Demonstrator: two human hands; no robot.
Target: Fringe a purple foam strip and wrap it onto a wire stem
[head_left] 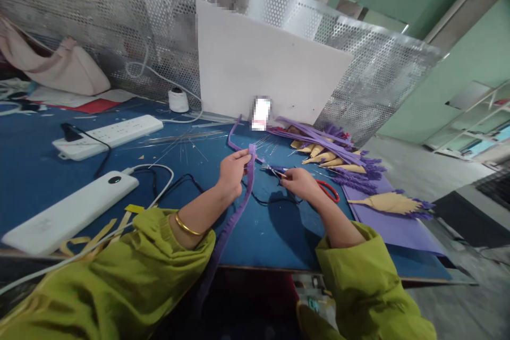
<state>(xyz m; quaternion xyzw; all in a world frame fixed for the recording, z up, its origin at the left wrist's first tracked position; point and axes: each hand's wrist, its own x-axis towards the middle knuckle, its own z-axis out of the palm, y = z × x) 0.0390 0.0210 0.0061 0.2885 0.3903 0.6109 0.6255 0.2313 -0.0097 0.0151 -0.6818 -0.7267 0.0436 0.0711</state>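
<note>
A long purple fringed strip [239,212] is pinched near its upper end by the closed fingers of my left hand [231,174]; the rest runs down past the table's front edge. To its right, the fingers of my right hand [300,183] are closed at a small tool with a metal tip [268,168] and some dark blue on it. The tip points left towards the strip; my fingers hide much of the tool. A red handle loop [329,191] lies just right of that hand. Behind the strip, a bent purple stem [231,141] stands out.
Wrapped purple flower stems [322,156] and purple sheets [366,223] lie at right. A lit phone [261,114] leans on the white board [263,58]. At left are a power strip [111,135], a white power bank [71,212], cables and loose wires [179,141].
</note>
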